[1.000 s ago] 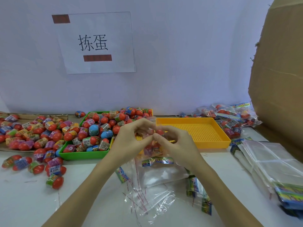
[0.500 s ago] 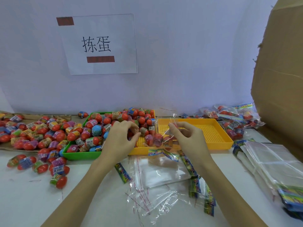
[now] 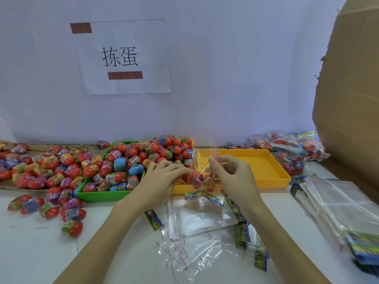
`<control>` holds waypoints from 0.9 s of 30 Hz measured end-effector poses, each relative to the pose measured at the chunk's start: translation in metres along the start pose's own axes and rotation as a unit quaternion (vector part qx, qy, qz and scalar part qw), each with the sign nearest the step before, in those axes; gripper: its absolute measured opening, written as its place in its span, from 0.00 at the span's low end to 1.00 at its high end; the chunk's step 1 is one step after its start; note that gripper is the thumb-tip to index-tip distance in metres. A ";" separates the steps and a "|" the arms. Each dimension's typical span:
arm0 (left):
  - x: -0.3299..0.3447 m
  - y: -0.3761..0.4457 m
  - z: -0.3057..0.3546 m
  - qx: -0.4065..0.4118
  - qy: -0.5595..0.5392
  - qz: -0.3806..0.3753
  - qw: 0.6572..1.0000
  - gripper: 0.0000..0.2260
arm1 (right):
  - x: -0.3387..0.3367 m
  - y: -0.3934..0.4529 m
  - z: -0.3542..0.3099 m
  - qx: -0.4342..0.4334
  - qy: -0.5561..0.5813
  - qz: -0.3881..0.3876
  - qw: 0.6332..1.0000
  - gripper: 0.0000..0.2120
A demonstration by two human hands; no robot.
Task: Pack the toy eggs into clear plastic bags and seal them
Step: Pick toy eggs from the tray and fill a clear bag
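Toy eggs (image 3: pixel 202 181), glossy, in crinkly clear bag (image 3: pixel 205 171) pinched by both hands (image 3: pixel 164 177) (image 3: pixel 231 175)

Red eggs (image 3: pixel 121 177) fill a green tray (image 3: pixel 102 195) beside a perforated yellow tray (image 3: pixel 266 167).

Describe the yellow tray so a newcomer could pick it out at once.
Start at the white sign on the back wall and drop to the table. Right of the green tray heaped with toy eggs sits the yellow tray. Unlike its neighbour, its perforated floor is mostly bare.
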State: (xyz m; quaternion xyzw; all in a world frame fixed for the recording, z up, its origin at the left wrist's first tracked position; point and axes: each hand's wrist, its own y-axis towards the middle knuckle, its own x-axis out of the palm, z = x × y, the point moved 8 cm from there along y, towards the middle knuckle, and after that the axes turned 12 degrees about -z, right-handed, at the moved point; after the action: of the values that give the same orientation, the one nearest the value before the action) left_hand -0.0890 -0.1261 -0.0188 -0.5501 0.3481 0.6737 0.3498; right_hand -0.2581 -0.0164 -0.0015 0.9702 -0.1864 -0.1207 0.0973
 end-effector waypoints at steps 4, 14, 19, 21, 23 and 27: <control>-0.001 0.000 -0.002 -0.007 -0.038 0.012 0.999 0.13 | 0.001 0.000 0.001 0.004 -0.004 -0.007 1.000 0.06; -0.029 -0.010 -0.002 -0.025 -0.116 0.169 0.978 0.16 | 0.010 0.001 0.005 0.032 -0.008 -0.047 0.998 0.08; -0.062 -0.031 -0.005 -0.039 -0.287 0.337 0.896 0.17 | 0.012 0.002 0.006 0.026 -0.045 -0.059 0.997 0.07; -0.068 -0.037 -0.004 -0.030 -0.351 0.372 0.859 0.16 | 0.016 0.001 0.005 0.019 -0.059 -0.081 0.995 0.07; -0.073 -0.039 0.005 -0.005 -0.343 0.385 0.857 0.14 | 0.022 0.000 0.004 0.012 -0.062 -0.107 0.992 0.08; -0.078 -0.039 0.028 0.046 -0.215 0.378 0.899 0.08 | 0.028 -0.001 0.000 -0.006 -0.089 -0.136 0.987 0.10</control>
State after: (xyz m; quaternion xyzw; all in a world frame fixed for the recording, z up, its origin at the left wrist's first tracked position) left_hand -0.0581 -0.0896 0.0588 -0.2023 0.4769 0.8402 0.1603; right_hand -0.2328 -0.0257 -0.0072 0.9713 -0.0601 -0.2196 0.0684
